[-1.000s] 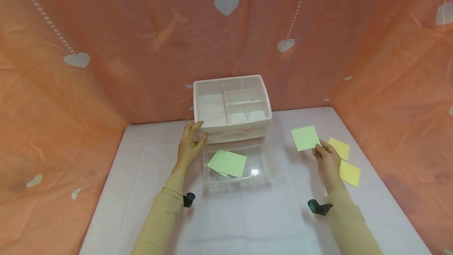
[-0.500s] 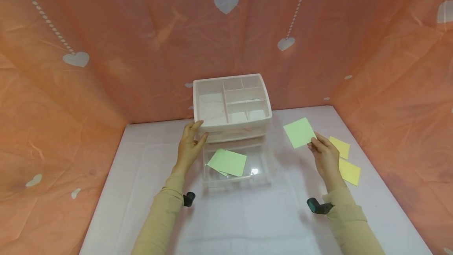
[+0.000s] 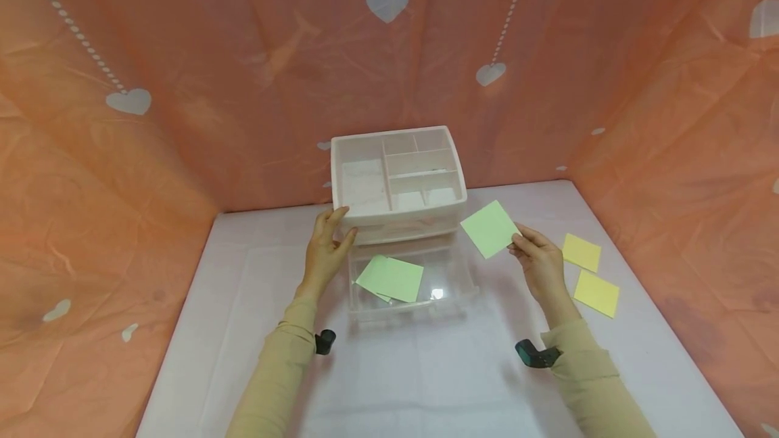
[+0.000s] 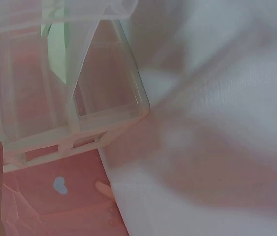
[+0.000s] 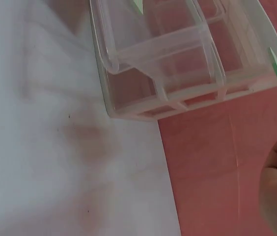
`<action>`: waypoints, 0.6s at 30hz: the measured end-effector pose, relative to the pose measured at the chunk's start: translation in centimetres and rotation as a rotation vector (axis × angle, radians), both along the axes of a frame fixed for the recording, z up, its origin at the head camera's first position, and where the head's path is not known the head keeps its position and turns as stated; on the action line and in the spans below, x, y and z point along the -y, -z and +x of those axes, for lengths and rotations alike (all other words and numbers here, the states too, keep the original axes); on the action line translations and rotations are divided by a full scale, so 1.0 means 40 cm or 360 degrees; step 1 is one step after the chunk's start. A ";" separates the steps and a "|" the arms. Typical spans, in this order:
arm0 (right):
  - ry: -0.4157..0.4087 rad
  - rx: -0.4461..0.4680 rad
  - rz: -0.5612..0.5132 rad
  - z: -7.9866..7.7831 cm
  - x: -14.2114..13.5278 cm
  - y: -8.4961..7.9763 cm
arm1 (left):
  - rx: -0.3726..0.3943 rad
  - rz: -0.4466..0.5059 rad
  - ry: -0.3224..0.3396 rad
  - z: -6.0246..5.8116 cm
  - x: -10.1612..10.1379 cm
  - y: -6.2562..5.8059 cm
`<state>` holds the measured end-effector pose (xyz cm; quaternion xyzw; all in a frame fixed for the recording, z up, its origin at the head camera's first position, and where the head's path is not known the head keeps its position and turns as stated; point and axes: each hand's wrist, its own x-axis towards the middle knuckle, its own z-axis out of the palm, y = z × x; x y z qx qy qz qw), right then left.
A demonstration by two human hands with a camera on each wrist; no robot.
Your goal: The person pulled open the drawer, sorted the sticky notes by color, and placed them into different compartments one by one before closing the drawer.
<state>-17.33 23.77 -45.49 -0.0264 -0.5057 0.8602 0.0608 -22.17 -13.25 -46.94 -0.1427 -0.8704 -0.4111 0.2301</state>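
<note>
Fingertips of the right hand pinch one corner of a green note, a narrow grip with thumb and fingers together on the paper. That note is tilted in the air near the front right corner of a white organizer. The left hand's grip is loose, thumb and fingers parted, touching the organizer's front left corner. Beneath, a clear drawer juts forward, overlapping green notes lying in its left part. Two yellow notes lie on the white-covered counter, right of the right hand.
</note>
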 end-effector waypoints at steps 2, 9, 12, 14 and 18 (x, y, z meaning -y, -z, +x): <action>-0.0018 -0.0004 0.0032 -0.002 0.012 -0.001 | -0.0002 0.0005 -0.0001 -0.001 0.000 0.002; -0.0120 -0.0029 0.0246 -0.005 0.060 -0.004 | -0.0032 0.0005 -0.0007 0.000 0.000 0.005; -0.0177 -0.0035 0.0343 -0.006 0.083 -0.003 | -0.0029 0.0003 -0.0006 0.002 0.001 0.002; -0.0215 -0.0039 0.0396 -0.008 0.097 -0.001 | -0.0016 0.0004 -0.0001 0.002 0.001 0.000; -0.0266 -0.0013 0.0539 -0.013 0.122 0.007 | 0.0023 0.0022 0.0004 0.004 0.000 -0.002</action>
